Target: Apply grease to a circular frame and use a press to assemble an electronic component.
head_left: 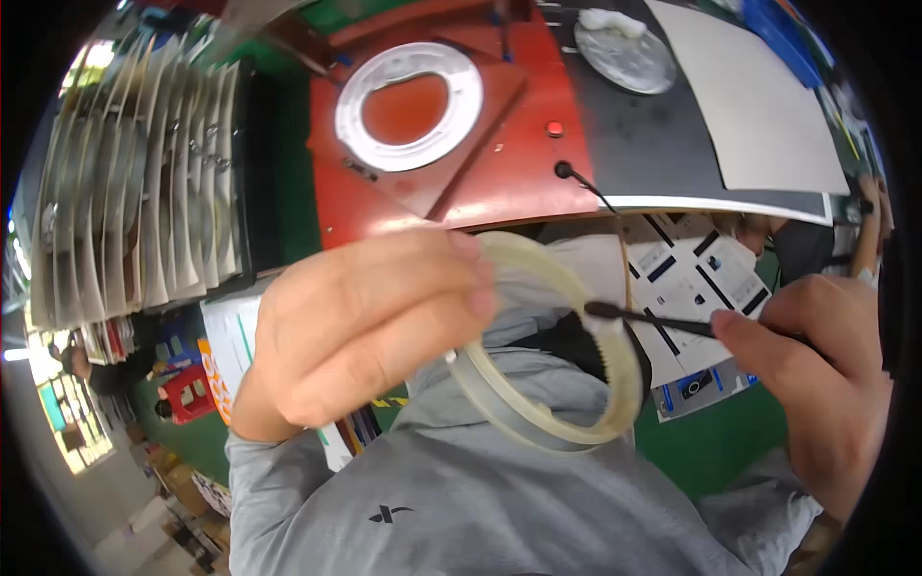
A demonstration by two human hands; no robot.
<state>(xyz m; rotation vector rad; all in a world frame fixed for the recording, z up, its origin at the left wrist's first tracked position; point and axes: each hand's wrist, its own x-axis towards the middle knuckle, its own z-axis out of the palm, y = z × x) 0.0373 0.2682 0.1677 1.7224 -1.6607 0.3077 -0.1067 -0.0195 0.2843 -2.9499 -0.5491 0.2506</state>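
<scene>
My left hand [370, 331] pinches a pale yellowish, translucent ring [629, 384] by its upper left side, holding it up in front of my chest. Fine teeth line part of the ring's inner wall on the right. From the right, my right hand [821, 360] grips a thin black stick [663, 321] with a dark, thicker tip, which may be a small brush. That tip meets the ring's upper right rim, beside a small whitish patch.
Beyond my hands, a white ring plate [461, 101] lies on a red machine table [552, 86] with a red button [554, 128]. A round metal dish [629, 67] holds white wadding. A rack of upright sheets [144, 182] stands left; printed papers [687, 283] lie right.
</scene>
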